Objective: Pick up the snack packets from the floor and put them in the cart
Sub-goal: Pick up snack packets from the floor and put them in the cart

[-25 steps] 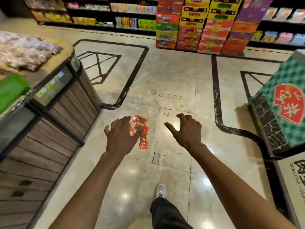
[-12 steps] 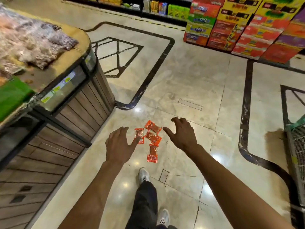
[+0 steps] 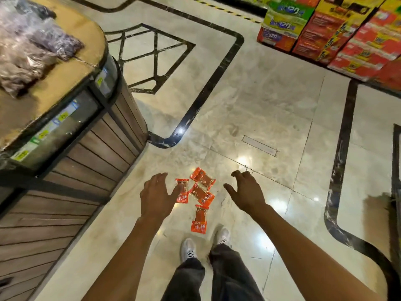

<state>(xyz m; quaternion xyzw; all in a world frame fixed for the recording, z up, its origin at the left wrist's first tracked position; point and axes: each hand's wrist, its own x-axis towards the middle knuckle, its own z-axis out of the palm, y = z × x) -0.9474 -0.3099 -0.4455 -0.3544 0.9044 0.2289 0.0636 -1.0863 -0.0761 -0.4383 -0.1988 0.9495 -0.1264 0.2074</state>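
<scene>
Four snack packets (image 3: 199, 194) lie between wooden display counter (image 3: 82, 153); stacked cartons (image 3: 338, 33) beyond.

Your 2 arms are bare, no sleeves. Beneath your fingers you wear loose dark grey trousers (image 3: 191, 281) and white lace-up sneakers (image 3: 188, 249).
</scene>
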